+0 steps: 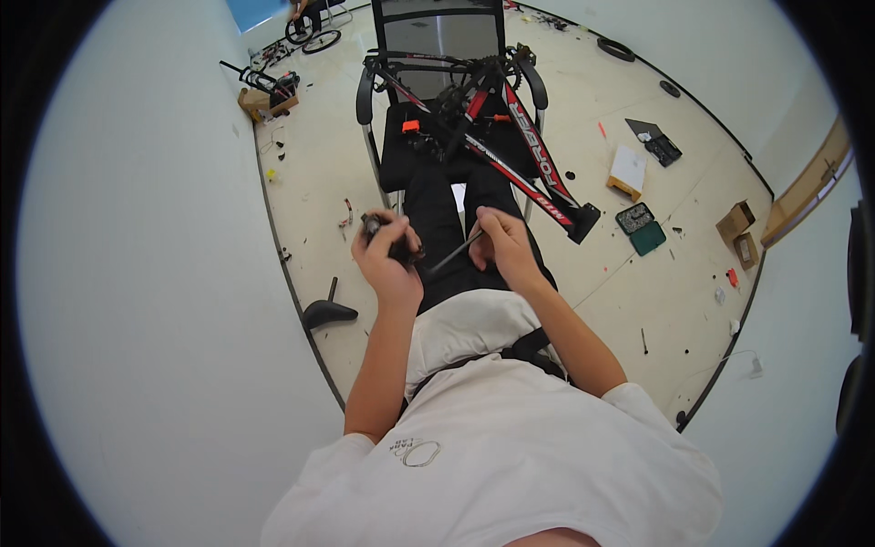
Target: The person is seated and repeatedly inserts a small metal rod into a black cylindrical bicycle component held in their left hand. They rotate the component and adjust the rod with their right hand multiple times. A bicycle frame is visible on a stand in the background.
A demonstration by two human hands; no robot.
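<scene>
Black saddle: lies on floor by wall.
Left hand: fingers curled closed around dark part, above lap; exact kind unclear.
Thin rod: slants between hands; contact with dark part unclear.
Right hand: fingers closed on rod's upper end.
Bike frame: rests on black chair, beyond hands.

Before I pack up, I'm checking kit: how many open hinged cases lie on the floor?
2 visible: the green case, right of the bike frame, and the black case, farther off, beyond the white-topped box. The chair may hide others.
</scene>
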